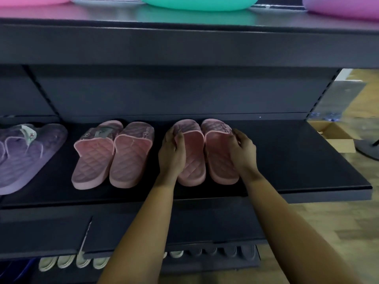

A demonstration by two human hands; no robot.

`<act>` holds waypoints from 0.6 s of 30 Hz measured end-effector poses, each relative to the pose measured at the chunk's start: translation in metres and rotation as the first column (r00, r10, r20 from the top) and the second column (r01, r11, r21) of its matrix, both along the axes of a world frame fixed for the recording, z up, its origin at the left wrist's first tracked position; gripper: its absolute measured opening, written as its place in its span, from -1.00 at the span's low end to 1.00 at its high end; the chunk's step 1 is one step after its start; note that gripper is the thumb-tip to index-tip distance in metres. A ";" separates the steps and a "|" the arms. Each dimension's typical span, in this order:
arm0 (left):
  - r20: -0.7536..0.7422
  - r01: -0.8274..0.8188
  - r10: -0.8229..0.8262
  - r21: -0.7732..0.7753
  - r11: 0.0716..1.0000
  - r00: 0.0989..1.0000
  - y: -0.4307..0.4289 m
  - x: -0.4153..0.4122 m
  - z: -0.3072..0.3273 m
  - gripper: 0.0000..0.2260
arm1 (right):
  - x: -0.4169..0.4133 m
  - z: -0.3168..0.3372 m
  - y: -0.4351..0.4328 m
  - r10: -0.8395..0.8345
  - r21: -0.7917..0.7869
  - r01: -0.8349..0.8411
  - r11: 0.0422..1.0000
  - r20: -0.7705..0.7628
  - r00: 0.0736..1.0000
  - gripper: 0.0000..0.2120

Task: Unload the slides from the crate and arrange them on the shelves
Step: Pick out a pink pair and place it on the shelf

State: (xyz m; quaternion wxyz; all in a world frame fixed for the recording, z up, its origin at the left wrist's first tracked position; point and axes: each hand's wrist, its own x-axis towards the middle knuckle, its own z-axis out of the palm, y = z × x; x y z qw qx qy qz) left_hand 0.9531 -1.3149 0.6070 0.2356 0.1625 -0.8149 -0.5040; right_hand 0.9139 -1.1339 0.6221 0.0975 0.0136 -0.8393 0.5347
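Two pink quilted slides lie side by side on the dark middle shelf (297,160), toes pointing to the back. My left hand (171,154) grips the left slide (193,158) along its left edge. My right hand (243,150) holds the right slide (218,152) along its right edge. Both slides rest flat on the shelf. To their left lies another pink pair (114,154), one slide with a paper tag on its strap. A purple pair (28,154) lies at the far left. The crate is out of view.
The upper shelf (184,44) overhangs close above, carrying pink, teal (198,3) and purple round items. A lower shelf holds cream slides (67,261) and dark ones. An open cardboard box (336,138) stands on the wooden floor at the right.
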 end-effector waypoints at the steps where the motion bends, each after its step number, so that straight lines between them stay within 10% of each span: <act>1: -0.004 0.002 -0.002 -0.003 1.000 1.000 -0.001 -0.002 -0.001 -0.61 | -0.002 0.000 0.000 0.002 0.002 -0.002 1.000 0.004 1.000 -0.62; 18: 0.044 0.045 -0.038 -0.157 0.987 0.998 -0.005 0.014 0.006 -0.54 | 0.003 0.001 0.013 0.108 0.210 -0.055 0.976 -0.254 0.961 -0.69</act>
